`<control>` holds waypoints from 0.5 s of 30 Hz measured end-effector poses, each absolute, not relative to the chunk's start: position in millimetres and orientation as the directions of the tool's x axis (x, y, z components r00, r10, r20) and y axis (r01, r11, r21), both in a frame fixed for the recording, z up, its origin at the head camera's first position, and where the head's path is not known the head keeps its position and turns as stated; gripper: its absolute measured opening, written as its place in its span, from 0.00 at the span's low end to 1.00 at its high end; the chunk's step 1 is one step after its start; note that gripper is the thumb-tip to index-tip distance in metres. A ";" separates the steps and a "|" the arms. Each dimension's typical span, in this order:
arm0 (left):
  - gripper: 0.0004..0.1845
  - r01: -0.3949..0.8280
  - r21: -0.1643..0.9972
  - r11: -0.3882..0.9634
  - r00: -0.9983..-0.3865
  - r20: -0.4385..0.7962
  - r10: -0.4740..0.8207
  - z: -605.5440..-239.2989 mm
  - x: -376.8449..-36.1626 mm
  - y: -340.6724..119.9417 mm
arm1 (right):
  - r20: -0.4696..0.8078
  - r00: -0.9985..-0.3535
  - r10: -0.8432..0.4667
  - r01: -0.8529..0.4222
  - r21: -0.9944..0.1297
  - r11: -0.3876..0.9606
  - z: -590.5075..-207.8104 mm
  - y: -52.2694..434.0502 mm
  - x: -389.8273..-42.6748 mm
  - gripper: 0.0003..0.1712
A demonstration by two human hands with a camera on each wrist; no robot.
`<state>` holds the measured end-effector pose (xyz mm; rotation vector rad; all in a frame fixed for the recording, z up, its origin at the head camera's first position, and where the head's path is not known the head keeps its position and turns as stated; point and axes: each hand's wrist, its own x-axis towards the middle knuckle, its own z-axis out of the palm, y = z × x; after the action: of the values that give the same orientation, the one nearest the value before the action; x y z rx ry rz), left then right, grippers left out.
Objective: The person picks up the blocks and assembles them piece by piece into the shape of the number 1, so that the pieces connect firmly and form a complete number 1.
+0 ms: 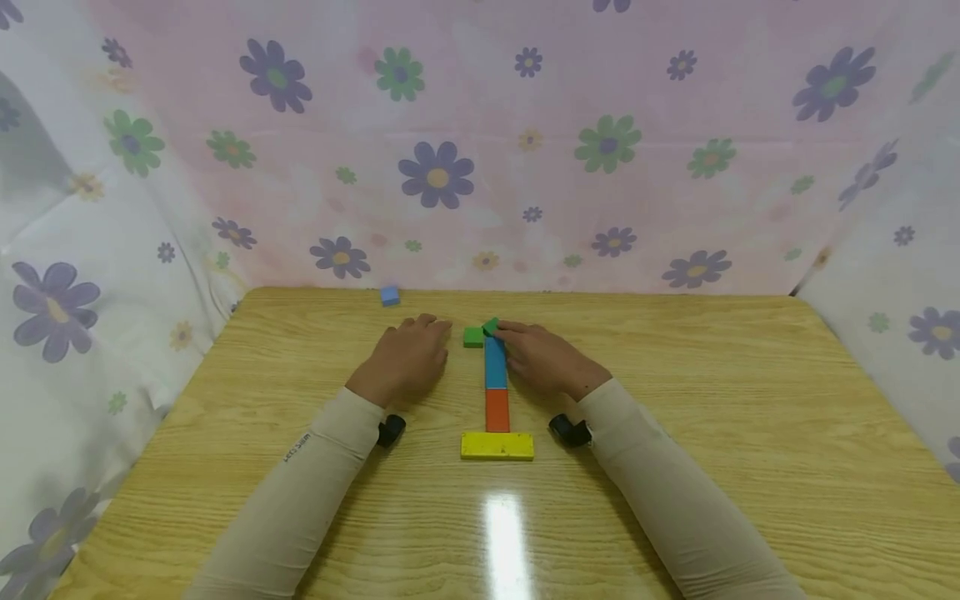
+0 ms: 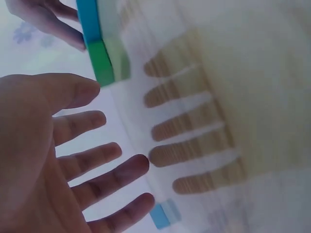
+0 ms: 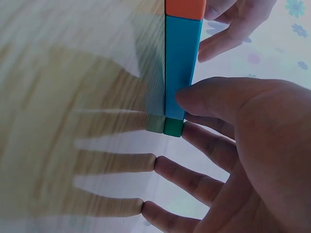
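Observation:
A row of toy blocks lies on the table: a yellow bar [image 1: 497, 447] crosswise in front, then a red-orange block [image 1: 497, 411] and a long blue block [image 1: 496, 363]. Beyond its far end a green triangular block [image 1: 491, 327] sits turned at an angle, beside a green square block [image 1: 473, 337]. My right hand [image 1: 547, 358] touches the green triangle with extended fingertips, and its thumb rests against the blue block [image 3: 181, 63]. To the left of the green square my left hand [image 1: 408, 354] hovers or rests with spread fingers, holding nothing [image 2: 43, 160].
A small light-blue block [image 1: 390, 296] lies by the table's back edge, left of centre. Flower-patterned cloth [image 1: 525, 167] hangs behind the wooden table [image 1: 712, 467] and along both sides. Black wrist cameras [image 1: 568, 430] sit under both wrists.

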<state>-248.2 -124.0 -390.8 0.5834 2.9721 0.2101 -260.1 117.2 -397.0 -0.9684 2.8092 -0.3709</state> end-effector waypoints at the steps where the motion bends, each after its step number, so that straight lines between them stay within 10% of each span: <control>1: 0.27 0.369 0.149 0.917 -0.921 -0.076 0.383 -390.8 -249.3 -126.3 | -0.060 -0.781 -0.621 -0.585 -0.277 0.762 -396.9 117.1 -260.0 0.30; 15: 0.29 0.329 0.113 0.937 -0.938 -0.078 0.339 -382.0 -265.9 -152.6 | -0.039 -0.769 -0.638 -0.608 -0.266 0.748 -395.5 118.3 -258.7 0.29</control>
<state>-265.9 -152.6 -382.0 0.5180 2.9975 0.1500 -258.7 118.3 -395.5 -1.0091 2.8174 -0.3612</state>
